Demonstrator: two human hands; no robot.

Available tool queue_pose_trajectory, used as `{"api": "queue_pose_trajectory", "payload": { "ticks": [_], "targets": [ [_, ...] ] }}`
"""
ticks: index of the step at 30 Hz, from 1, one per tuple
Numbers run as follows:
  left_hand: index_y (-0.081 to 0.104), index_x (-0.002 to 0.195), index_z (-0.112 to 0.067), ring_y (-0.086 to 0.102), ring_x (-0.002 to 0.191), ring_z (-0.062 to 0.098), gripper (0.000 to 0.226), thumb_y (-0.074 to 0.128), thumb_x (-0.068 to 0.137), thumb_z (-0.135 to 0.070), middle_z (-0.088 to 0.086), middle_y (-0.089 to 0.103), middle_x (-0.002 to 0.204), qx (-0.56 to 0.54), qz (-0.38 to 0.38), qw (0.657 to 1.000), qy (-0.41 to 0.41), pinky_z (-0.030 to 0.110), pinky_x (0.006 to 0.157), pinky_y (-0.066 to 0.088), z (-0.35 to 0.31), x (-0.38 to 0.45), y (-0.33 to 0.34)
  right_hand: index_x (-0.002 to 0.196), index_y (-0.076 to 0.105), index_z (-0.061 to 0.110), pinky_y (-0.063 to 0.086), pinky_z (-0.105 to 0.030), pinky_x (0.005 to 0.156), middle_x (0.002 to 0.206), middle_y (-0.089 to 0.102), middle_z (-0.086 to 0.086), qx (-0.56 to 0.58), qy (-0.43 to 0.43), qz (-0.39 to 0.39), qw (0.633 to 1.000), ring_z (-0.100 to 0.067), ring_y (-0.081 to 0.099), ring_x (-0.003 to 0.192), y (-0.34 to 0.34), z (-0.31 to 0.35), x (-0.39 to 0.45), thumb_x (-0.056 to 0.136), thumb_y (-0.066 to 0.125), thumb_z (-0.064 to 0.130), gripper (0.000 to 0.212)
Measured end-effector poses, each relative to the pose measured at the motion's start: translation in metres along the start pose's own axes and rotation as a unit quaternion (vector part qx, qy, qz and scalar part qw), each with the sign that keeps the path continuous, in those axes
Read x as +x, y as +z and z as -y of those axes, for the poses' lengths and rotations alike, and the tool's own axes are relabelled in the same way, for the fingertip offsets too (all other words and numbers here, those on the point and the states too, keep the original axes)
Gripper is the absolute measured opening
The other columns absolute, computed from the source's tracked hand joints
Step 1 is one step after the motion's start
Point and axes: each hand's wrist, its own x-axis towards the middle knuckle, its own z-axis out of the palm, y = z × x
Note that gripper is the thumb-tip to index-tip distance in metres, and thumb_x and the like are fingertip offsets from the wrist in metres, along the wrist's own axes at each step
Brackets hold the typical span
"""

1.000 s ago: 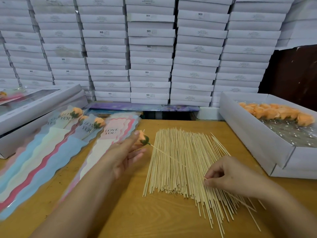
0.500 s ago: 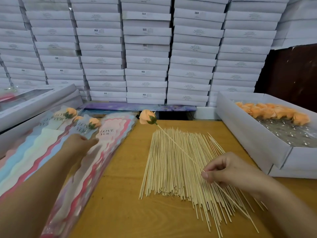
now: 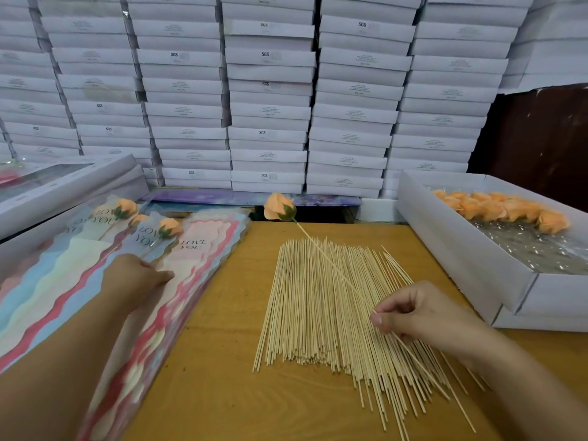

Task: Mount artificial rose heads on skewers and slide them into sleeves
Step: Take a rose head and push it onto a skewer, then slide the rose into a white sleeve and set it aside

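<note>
Item: mounted rose head [image 3: 279, 207], peach with green calyx, seated on the far tip of a single skewer [image 3: 334, 265]. It was held in the air above the far edge of the wooden table [image 3: 222, 361], just over the loose skewer pile [image 3: 324, 307].

Long axis: the skewer ran from near-right to far-left, its bare end toward the person and the flower end away.

Right hand [image 3: 423, 316]: fingers curled, thumb and forefinger pinching the skewer low on its shaft (a length of stick trailed out behind the grip).

Left hand [image 3: 136, 278]: lying on the fanned stack of printed sleeves [image 3: 191, 268] at the left, fingers curled at the top pink sleeve; whether it had a sleeve pinched or only touched it could not be told.

Relation governing the next move, as judged: the sleeves lay to the left of the rose, their open ends toward the far side, so the bare end would likely need swinging leftward to enter. The left hand was the nearer to the sleeves; the right alone carried the flower.

Adjacent: three sleeved roses [image 3: 170, 227] on the stack; open box of loose rose heads [image 3: 502, 210] at right; stacked white cartons [image 3: 270, 90] behind.
</note>
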Motion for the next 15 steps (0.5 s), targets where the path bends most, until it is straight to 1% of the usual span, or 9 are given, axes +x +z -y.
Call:
{"api": "queue_pose_trajectory", "payload": {
  "ticks": [3, 5, 6, 8, 9, 10, 11, 13, 15],
  "targets": [
    [0.066, 0.074, 0.001, 0.053, 0.062, 0.025, 0.028, 0.086, 0.078, -0.018, 0.012, 0.061, 0.069, 0.023, -0.007, 0.999, 0.026, 0.032, 0.056, 0.038, 0.0, 0.003, -0.005, 0.079, 0.081, 0.023, 0.053, -0.018, 0.059, 0.076, 0.076, -0.003, -0.008, -0.002, -0.006, 1.0, -0.007, 0.066, 0.065, 0.0, -0.001, 0.0, 0.085, 0.077, 0.021, 0.007],
    [0.069, 0.081, 0.003, 0.051, 0.065, 0.025, 0.021, 0.082, 0.082, -0.014, 0.013, 0.06, 0.075, 0.058, -0.009, 0.997, 0.041, 0.034, 0.065, 0.04, 0.0, 0.004, -0.007, 0.079, 0.081, 0.024, 0.052, -0.018, 0.059, 0.076, 0.075, -0.003, -0.013, -0.005, -0.006, 1.0, -0.008, 0.065, 0.065, 0.0, -0.002, 0.001, 0.086, 0.076, 0.02, 0.008],
    [0.071, 0.086, 0.003, 0.053, 0.069, 0.028, 0.017, 0.078, 0.084, -0.012, 0.015, 0.062, 0.08, 0.08, -0.012, 0.996, 0.046, 0.035, 0.068, 0.041, 0.0, 0.004, -0.008, 0.079, 0.081, 0.023, 0.052, -0.018, 0.058, 0.076, 0.075, -0.003, -0.013, -0.006, -0.006, 1.0, -0.008, 0.064, 0.064, 0.0, -0.001, 0.001, 0.086, 0.076, 0.02, 0.009],
    [0.071, 0.091, 0.001, 0.058, 0.085, 0.036, 0.012, 0.071, 0.087, -0.01, 0.019, 0.066, 0.093, 0.131, -0.029, 0.99, 0.05, 0.038, 0.076, 0.048, -0.004, 0.002, -0.01, 0.079, 0.081, 0.024, 0.051, -0.017, 0.059, 0.076, 0.075, -0.002, -0.013, -0.007, -0.005, 1.0, -0.008, 0.064, 0.064, 0.0, -0.002, 0.001, 0.086, 0.076, 0.021, 0.008],
    [0.07, 0.093, 0.001, 0.059, 0.092, 0.037, 0.012, 0.067, 0.087, -0.008, 0.021, 0.067, 0.098, 0.154, -0.033, 0.986, 0.054, 0.04, 0.081, 0.051, -0.006, 0.001, -0.012, 0.079, 0.08, 0.024, 0.051, -0.017, 0.059, 0.076, 0.076, -0.002, -0.015, -0.007, -0.004, 1.0, -0.008, 0.064, 0.065, 0.0, -0.002, 0.001, 0.086, 0.076, 0.021, 0.008],
    [0.069, 0.093, 0.003, 0.059, 0.094, 0.038, 0.012, 0.064, 0.088, -0.007, 0.022, 0.067, 0.099, 0.171, -0.034, 0.983, 0.061, 0.041, 0.084, 0.052, -0.008, 0.0, -0.013, 0.079, 0.08, 0.025, 0.051, -0.017, 0.059, 0.077, 0.076, -0.002, -0.017, -0.008, -0.003, 1.0, -0.009, 0.065, 0.065, 0.001, -0.002, 0.001, 0.086, 0.076, 0.022, 0.008],
    [0.068, 0.093, 0.004, 0.059, 0.093, 0.038, 0.012, 0.06, 0.089, -0.005, 0.022, 0.066, 0.096, 0.181, -0.034, 0.981, 0.067, 0.041, 0.082, 0.052, -0.01, -0.001, -0.013, 0.08, 0.08, 0.025, 0.052, -0.018, 0.06, 0.077, 0.076, -0.002, -0.018, -0.007, -0.003, 1.0, -0.009, 0.065, 0.066, 0.001, -0.002, 0.001, 0.086, 0.076, 0.022, 0.008],
    [0.065, 0.092, 0.003, 0.056, 0.084, 0.034, 0.012, 0.055, 0.091, -0.003, 0.018, 0.061, 0.086, 0.198, -0.042, 0.977, 0.073, 0.037, 0.074, 0.047, -0.013, -0.003, -0.013, 0.08, 0.08, 0.026, 0.051, -0.018, 0.06, 0.078, 0.076, -0.003, -0.018, -0.007, -0.004, 1.0, -0.011, 0.064, 0.066, 0.001, -0.002, 0.002, 0.086, 0.076, 0.023, 0.007],
    [0.063, 0.083, 0.0, 0.053, 0.072, 0.031, 0.014, 0.052, 0.091, -0.002, 0.014, 0.057, 0.076, 0.21, -0.067, 0.971, 0.09, 0.033, 0.067, 0.042, -0.015, -0.006, -0.01, 0.081, 0.08, 0.027, 0.051, -0.018, 0.059, 0.078, 0.076, -0.002, -0.017, -0.009, -0.001, 1.0, -0.012, 0.064, 0.066, 0.001, -0.003, 0.002, 0.086, 0.076, 0.024, 0.007]
  ]
}}
